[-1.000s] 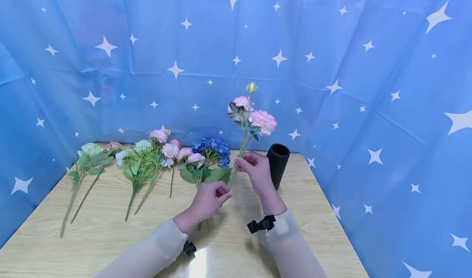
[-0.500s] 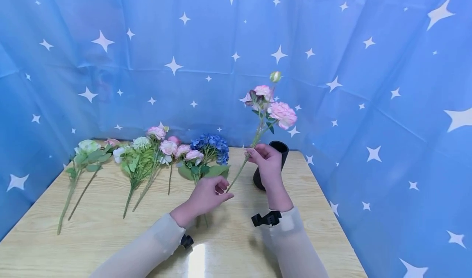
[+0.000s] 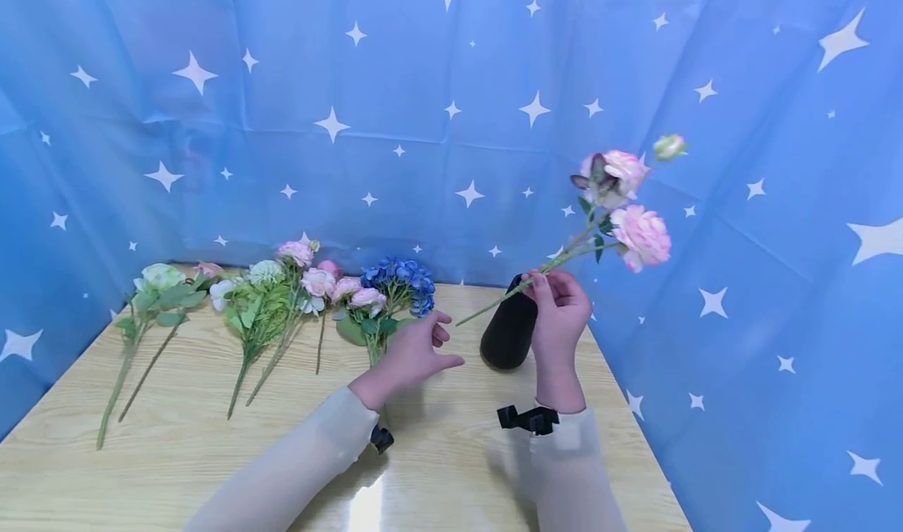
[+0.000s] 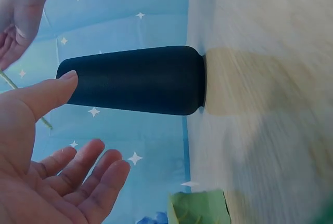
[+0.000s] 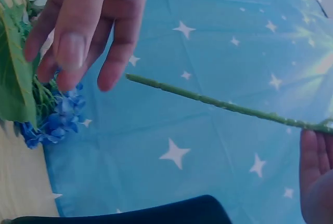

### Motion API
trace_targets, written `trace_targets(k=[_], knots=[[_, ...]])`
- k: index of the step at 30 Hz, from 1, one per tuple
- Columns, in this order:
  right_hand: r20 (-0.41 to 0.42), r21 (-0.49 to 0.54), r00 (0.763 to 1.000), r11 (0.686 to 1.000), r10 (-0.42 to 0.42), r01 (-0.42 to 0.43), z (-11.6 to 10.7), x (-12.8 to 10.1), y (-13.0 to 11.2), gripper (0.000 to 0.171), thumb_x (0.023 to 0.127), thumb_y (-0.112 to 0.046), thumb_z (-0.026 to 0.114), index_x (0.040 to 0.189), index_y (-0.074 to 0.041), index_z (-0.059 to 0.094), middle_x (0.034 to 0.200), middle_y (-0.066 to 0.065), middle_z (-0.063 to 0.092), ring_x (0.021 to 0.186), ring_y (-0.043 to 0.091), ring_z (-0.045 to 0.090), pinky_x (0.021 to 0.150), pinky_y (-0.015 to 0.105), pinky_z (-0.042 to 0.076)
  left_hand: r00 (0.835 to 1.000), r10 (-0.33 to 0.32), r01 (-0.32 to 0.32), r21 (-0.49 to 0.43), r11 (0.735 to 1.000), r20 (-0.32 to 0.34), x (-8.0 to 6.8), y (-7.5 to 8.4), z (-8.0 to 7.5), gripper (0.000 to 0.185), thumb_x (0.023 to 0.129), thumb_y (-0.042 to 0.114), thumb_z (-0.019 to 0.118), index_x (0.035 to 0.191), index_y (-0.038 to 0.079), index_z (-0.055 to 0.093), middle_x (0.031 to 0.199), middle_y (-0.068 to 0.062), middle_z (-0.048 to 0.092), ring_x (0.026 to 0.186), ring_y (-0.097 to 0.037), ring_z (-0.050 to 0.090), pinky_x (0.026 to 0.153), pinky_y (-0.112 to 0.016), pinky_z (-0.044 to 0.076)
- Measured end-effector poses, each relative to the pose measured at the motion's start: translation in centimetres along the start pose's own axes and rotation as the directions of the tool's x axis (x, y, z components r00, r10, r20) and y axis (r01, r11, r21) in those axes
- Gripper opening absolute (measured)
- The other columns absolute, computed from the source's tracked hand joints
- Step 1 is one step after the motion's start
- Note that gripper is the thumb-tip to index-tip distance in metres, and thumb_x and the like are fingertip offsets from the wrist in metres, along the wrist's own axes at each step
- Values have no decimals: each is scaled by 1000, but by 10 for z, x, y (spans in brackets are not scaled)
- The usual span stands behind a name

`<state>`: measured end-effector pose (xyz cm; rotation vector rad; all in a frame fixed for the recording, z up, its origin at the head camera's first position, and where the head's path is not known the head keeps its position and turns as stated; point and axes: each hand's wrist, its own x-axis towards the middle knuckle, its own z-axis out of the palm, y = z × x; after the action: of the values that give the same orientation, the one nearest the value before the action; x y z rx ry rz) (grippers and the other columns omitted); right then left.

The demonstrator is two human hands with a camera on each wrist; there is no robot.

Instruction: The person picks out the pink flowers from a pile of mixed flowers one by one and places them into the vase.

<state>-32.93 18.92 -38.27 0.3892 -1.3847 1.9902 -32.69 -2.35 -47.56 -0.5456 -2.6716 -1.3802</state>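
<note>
My right hand [image 3: 560, 320] pinches the stem of a pink artificial flower spray [image 3: 638, 238], which leans to the right with its blooms up. In the right wrist view the bare stem [image 5: 218, 103] runs out from the fingers to a free cut end. Behind and beside that hand stands a black vase [image 3: 509, 332], its mouth mostly hidden by the hand and stem. To the left of the vase my left hand [image 3: 416, 352] is held with thumb and fingers spread apart, holding nothing. The left wrist view has the vase [image 4: 132, 81] beyond the left thumb.
A blue hydrangea [image 3: 404, 281] and pink flowers [image 3: 368, 300] lie just behind my left hand. Further left on the wooden table [image 3: 212, 469] are a green leafy spray [image 3: 264, 316] and a pale green flower [image 3: 159, 276]. A starry blue curtain [image 3: 423, 70] surrounds the table.
My right hand has carried the flower spray to the right and tilted it further over, in front of the vase. My left hand has let go of the stem's lower end and opened.
</note>
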Motion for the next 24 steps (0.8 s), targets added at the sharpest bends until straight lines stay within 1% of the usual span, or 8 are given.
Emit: trace_targets(k=[3, 5, 8, 10, 13, 18, 20, 24], knots=[[-40, 50, 998, 998, -43, 45, -4, 0, -5, 18, 98, 9, 69, 91, -8, 70, 90, 4, 80, 83, 14, 79, 78, 26, 66, 1000, -16, 16, -5, 1000, -14, 6, 3, 5, 71, 82, 42, 92, 140, 12, 61, 118, -3, 75, 109, -22, 72, 96, -42, 60], [-58, 52, 995, 996, -76, 79, -8, 1, -9, 16, 98, 8, 69, 93, -7, 71, 92, 4, 80, 84, 15, 79, 80, 27, 66, 999, -33, 33, -13, 999, -23, 10, 6, 9, 73, 83, 43, 92, 141, 13, 60, 125, -6, 74, 114, -24, 71, 98, -43, 59], [-82, 82, 988, 987, -129, 135, -12, 3, -14, 6, 98, 7, 70, 97, 2, 73, 93, 7, 80, 86, 18, 79, 82, 29, 66, 998, -47, 46, -36, 998, -37, 15, 10, 18, 77, 83, 42, 92, 146, 12, 58, 135, -9, 70, 123, -29, 68, 102, -47, 58], [-109, 94, 981, 981, -161, 171, -13, 5, -17, 3, 97, 7, 70, 100, 6, 72, 94, 9, 79, 87, 20, 79, 82, 29, 66, 998, -52, 50, -46, 998, -40, 17, 12, 24, 82, 83, 41, 92, 150, 11, 55, 142, -10, 66, 129, -31, 64, 106, -49, 56], [-168, 129, 964, 965, -208, 231, -15, 6, -23, 6, 97, 9, 70, 102, 11, 70, 94, 12, 77, 86, 22, 79, 82, 32, 66, 997, -61, 58, -57, 997, -40, 21, 15, 34, 89, 83, 41, 92, 156, 11, 50, 152, -11, 60, 138, -34, 59, 111, -51, 53], [-243, 110, 923, 937, -297, 330, -17, 8, -32, 8, 96, 11, 70, 102, 16, 68, 93, 17, 76, 87, 28, 77, 83, 36, 67, 996, -73, 71, -50, 996, -55, 25, 18, 50, 100, 82, 44, 93, 162, 13, 42, 160, -12, 52, 145, -35, 52, 116, -53, 49], [-261, 92, 910, 930, -322, 356, -18, 10, -34, 10, 96, 11, 70, 102, 18, 68, 92, 18, 76, 86, 29, 77, 82, 36, 67, 995, -64, 61, -49, 997, -74, 28, 19, 56, 102, 82, 43, 93, 163, 13, 40, 162, -13, 50, 146, -36, 51, 116, -54, 49], [-305, 68, 890, 924, -339, 375, -21, 15, -36, 10, 95, 10, 72, 100, 18, 69, 90, 18, 76, 84, 28, 77, 80, 35, 67, 994, -61, 54, -79, 995, -89, 35, 20, 68, 104, 81, 39, 94, 165, 14, 37, 165, -13, 46, 149, -37, 49, 117, -56, 47]])
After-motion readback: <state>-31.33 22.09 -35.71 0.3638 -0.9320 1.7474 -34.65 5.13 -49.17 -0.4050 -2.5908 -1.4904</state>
